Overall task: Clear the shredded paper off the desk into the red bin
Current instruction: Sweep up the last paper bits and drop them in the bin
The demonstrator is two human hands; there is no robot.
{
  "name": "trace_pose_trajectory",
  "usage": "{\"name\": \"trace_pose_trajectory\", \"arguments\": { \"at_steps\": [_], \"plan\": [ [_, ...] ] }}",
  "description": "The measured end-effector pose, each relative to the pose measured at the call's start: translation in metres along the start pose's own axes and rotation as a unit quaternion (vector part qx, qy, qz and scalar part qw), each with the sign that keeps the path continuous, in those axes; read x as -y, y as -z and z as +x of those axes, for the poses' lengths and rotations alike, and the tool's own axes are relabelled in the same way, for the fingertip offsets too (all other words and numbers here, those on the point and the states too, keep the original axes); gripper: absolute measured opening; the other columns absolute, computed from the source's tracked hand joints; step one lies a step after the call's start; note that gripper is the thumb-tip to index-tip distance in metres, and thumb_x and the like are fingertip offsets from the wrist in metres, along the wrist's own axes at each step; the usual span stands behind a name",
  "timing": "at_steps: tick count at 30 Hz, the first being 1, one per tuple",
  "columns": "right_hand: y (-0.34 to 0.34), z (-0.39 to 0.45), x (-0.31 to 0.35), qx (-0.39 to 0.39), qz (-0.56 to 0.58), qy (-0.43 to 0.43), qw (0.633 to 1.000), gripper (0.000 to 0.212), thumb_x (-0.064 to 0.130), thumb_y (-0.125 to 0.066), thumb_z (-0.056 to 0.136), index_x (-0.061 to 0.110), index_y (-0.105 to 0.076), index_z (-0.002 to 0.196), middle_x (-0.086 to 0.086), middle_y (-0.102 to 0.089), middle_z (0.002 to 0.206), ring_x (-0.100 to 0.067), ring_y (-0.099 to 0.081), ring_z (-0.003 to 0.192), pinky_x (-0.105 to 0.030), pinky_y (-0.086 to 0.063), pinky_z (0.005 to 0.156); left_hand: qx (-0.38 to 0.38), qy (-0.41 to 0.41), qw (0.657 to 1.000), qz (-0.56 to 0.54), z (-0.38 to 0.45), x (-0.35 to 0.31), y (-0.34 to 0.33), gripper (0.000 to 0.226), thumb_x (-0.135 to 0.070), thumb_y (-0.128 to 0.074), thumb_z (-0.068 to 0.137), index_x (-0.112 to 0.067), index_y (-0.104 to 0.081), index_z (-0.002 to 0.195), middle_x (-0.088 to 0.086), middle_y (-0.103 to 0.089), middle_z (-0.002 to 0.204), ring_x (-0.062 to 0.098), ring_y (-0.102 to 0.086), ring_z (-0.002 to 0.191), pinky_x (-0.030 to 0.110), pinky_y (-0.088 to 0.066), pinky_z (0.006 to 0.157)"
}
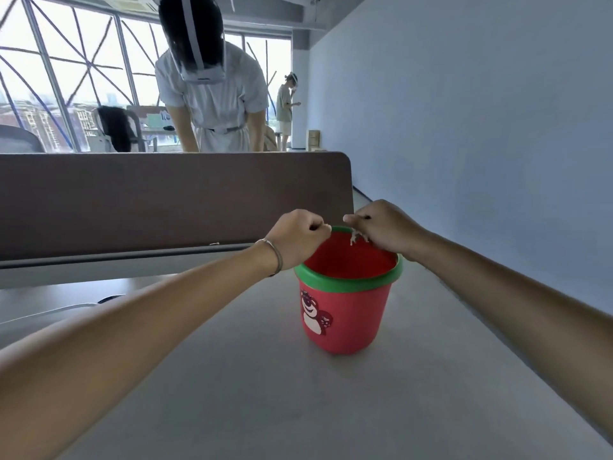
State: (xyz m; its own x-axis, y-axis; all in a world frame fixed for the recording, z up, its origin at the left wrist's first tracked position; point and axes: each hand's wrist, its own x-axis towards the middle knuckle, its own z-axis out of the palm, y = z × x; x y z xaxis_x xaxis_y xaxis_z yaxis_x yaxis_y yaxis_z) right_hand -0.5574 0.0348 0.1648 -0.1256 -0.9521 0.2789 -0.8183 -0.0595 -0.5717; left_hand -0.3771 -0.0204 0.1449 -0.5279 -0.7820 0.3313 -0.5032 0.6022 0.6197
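The red bin (345, 313) with a green rim and a bear picture stands on the grey desk (232, 376), right of centre. Both my hands hover over its open top. My right hand (381, 229) is closed on a small clump of white shredded paper (356, 236) that dangles just inside the rim. My left hand (298, 237), with a bracelet on the wrist, is a closed fist at the bin's left rim; whether paper is inside it is hidden. No loose paper shows on the desk surface in view.
A brown divider panel (166, 200) runs along the desk's far edge. Behind it a person in white (212, 104) leans forward, and another person (285, 111) stands farther back. A white cable (49, 312) lies at the left. A blue wall (481, 111) is on the right.
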Motion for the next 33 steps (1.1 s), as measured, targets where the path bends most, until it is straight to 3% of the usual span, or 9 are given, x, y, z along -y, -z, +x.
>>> {"name": "trace_pose_trajectory", "arguments": {
  "at_steps": [4, 9, 12, 16, 21, 25, 28, 31, 33],
  "plan": [
    [0.005, -0.001, -0.008, 0.023, -0.033, 0.012, 0.999, 0.036, 0.026, -0.062, 0.101, 0.004, -0.076, 0.077, -0.001, -0.064, 0.053, -0.003, -0.054, 0.036, -0.015, -0.046, 0.046, 0.0, -0.005, 0.999, 0.04, 0.009, 0.001, -0.005, 0.048, -0.033, -0.054, 0.1, -0.015, -0.037, 0.058, -0.004, -0.035, 0.05, 0.013, -0.032, 0.045, 0.027, -0.03, 0.048],
    [0.006, -0.001, -0.014, 0.068, -0.09, 0.033, 0.993, 0.018, 0.011, -0.063, 0.098, 0.007, -0.078, 0.09, -0.01, -0.074, 0.066, -0.014, -0.071, 0.054, -0.032, -0.063, 0.068, 0.011, -0.022, 0.992, 0.128, 0.016, 0.001, -0.008, 0.043, -0.041, -0.055, 0.099, -0.013, -0.059, 0.067, -0.001, -0.055, 0.057, 0.016, -0.05, 0.053, 0.029, -0.039, 0.053],
    [0.008, -0.005, -0.011, 0.083, -0.142, 0.057, 0.985, 0.038, -0.007, -0.054, 0.086, 0.014, -0.082, 0.1, 0.0, -0.078, 0.079, -0.01, -0.072, 0.075, -0.033, -0.06, 0.082, 0.028, -0.017, 0.978, 0.206, 0.014, 0.0, -0.009, 0.04, -0.038, -0.048, 0.102, -0.02, -0.055, 0.068, -0.001, -0.059, 0.064, 0.019, -0.056, 0.062, 0.031, -0.04, 0.057],
    [0.011, -0.013, -0.006, 0.087, -0.168, 0.072, 0.979, 0.058, -0.009, -0.046, 0.076, 0.025, -0.08, 0.108, 0.007, -0.079, 0.095, -0.007, -0.071, 0.091, -0.029, -0.058, 0.085, 0.065, -0.008, 0.962, 0.266, 0.013, -0.001, -0.011, 0.026, -0.032, -0.051, 0.099, -0.023, -0.072, 0.089, -0.001, -0.072, 0.088, 0.024, -0.066, 0.081, 0.037, -0.056, 0.077],
    [0.009, -0.016, -0.007, 0.076, -0.163, 0.066, 0.981, 0.044, 0.001, -0.052, 0.085, 0.029, -0.08, 0.104, 0.007, -0.078, 0.099, -0.012, -0.07, 0.095, -0.035, -0.057, 0.089, 0.093, -0.009, 0.957, 0.275, 0.007, -0.013, -0.005, 0.04, -0.007, -0.05, 0.083, -0.031, -0.074, 0.103, -0.008, -0.073, 0.1, 0.021, -0.067, 0.093, 0.037, -0.057, 0.083],
    [0.012, -0.024, -0.003, 0.061, -0.17, 0.073, 0.981, 0.034, 0.014, -0.058, 0.093, 0.029, -0.075, 0.119, 0.007, -0.076, 0.113, -0.013, -0.066, 0.103, -0.016, -0.044, 0.077, 0.088, -0.017, 0.96, 0.267, 0.002, -0.018, 0.0, 0.052, -0.006, -0.042, 0.081, -0.034, -0.072, 0.113, -0.008, -0.073, 0.107, 0.022, -0.068, 0.1, 0.038, -0.057, 0.089],
    [0.013, -0.032, 0.002, 0.061, -0.212, 0.106, 0.97, 0.045, 0.02, -0.062, 0.095, 0.033, -0.061, 0.139, 0.004, -0.066, 0.133, -0.018, -0.057, 0.122, -0.027, -0.037, 0.086, 0.072, -0.045, 0.959, 0.27, -0.008, -0.019, 0.004, 0.044, -0.015, -0.041, 0.095, -0.034, -0.067, 0.125, -0.007, -0.071, 0.12, 0.02, -0.065, 0.11, 0.038, -0.052, 0.098],
    [0.01, -0.045, 0.011, 0.084, -0.22, 0.123, 0.964, 0.069, 0.021, -0.064, 0.096, 0.034, -0.034, 0.157, -0.001, -0.029, 0.166, -0.021, -0.03, 0.151, -0.041, -0.035, 0.115, 0.049, -0.084, 0.958, 0.271, -0.026, -0.02, 0.012, 0.036, -0.026, -0.045, 0.101, -0.03, -0.063, 0.132, -0.004, -0.068, 0.129, 0.019, -0.061, 0.119, 0.034, -0.046, 0.104],
    [0.004, -0.054, 0.018, 0.079, -0.2, 0.128, 0.968, 0.075, 0.021, -0.064, 0.096, 0.032, -0.027, 0.16, -0.003, -0.02, 0.17, -0.023, -0.027, 0.153, -0.043, -0.031, 0.12, 0.038, -0.089, 0.962, 0.255, -0.043, -0.019, 0.02, 0.034, -0.029, -0.048, 0.101, -0.029, -0.063, 0.132, -0.003, -0.068, 0.127, 0.018, -0.062, 0.116, 0.033, -0.046, 0.101]
  ]
}}
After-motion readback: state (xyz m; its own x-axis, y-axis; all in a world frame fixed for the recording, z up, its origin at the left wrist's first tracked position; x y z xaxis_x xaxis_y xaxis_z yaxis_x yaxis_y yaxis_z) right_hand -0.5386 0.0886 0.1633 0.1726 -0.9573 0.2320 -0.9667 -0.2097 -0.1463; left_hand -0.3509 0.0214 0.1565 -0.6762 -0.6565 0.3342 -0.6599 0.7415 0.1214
